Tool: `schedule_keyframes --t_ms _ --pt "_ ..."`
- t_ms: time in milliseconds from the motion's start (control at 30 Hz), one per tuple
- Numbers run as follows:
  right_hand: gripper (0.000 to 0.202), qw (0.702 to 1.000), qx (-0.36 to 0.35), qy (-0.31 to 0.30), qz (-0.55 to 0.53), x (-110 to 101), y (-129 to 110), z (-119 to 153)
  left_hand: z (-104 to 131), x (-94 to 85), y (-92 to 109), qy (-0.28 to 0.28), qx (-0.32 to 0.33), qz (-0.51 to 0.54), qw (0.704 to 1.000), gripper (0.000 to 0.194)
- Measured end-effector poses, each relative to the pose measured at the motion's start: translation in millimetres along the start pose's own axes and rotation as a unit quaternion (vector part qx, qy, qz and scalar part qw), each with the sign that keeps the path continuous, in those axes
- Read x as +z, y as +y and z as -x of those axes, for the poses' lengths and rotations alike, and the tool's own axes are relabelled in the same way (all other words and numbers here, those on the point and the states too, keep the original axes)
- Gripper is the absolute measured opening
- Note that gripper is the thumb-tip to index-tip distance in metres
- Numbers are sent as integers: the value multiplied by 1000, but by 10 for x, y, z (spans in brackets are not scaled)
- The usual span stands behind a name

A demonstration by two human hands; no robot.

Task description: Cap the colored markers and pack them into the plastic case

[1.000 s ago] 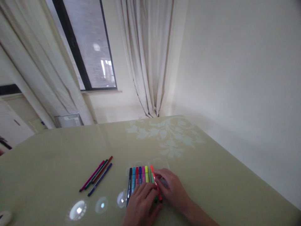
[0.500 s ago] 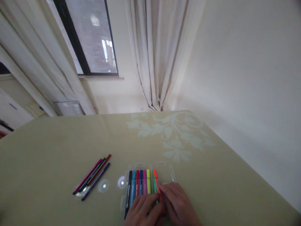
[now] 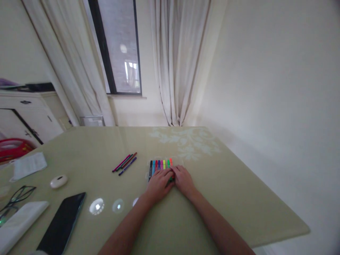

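A clear plastic marker case (image 3: 147,175) lies on the table, holding a row of felt-tip markers in several colours, from black (image 3: 150,170) through yellow (image 3: 164,164) to green (image 3: 168,164). At the row's right end is an orange marker (image 3: 171,162). My left hand (image 3: 160,183) lies over the lower part of the row, its fingers bent around the orange marker's lower end. From the right side, my right hand (image 3: 183,180) pinches the same marker, fingertips touching my left hand. The lower ends of the markers are hidden under my hands.
Several loose markers (image 3: 124,163) lie left of the case. Farther left are a black phone (image 3: 62,223), a white slab-like object (image 3: 23,225), eyeglasses (image 3: 22,194), a round white object (image 3: 58,181) and a white cloth or tissue (image 3: 29,165). A wall borders the right side.
My view has pulled back and turned left, bringing the phone, glasses and forearms into sight. Both hands stay at the case; the orange marker sits closer in line with the green one.
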State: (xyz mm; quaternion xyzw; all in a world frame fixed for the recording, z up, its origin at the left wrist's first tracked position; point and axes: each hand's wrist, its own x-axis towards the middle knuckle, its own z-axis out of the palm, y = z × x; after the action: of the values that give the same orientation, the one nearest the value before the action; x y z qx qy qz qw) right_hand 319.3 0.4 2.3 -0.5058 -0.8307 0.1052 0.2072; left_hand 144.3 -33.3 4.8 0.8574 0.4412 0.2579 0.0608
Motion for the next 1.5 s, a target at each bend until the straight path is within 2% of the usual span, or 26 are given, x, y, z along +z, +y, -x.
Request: schedule_keyframes --t_ms 167,300,433,700,967,1133,1267,1500 --pt "43 999 35 35 -6 91 69 -240 -179 75 -152 -2 0 -10 1000 44" --pt "43 997 34 54 -34 115 106 -317 -201 127 -220 8 -7 -25 1000 46" --pt "46 997 14 48 -64 116 131 -274 -163 162 -232 7 -5 -43 999 47" --pt "47 998 33 49 -24 120 62 -198 -168 166 -226 18 -5 -44 999 51" --pt "43 995 37 55 -76 119 117 -205 -173 264 -228 8 -30 -50 998 40" --pt "42 991 31 81 -102 115 141 -198 -159 247 -216 20 -34 -39 998 38" --pt "44 994 17 66 -88 92 115 -183 -141 229 -198 36 -42 -31 998 36" --pt "45 989 0 69 -128 97 146 -175 -118 239 -227 45 -52 -20 997 42"
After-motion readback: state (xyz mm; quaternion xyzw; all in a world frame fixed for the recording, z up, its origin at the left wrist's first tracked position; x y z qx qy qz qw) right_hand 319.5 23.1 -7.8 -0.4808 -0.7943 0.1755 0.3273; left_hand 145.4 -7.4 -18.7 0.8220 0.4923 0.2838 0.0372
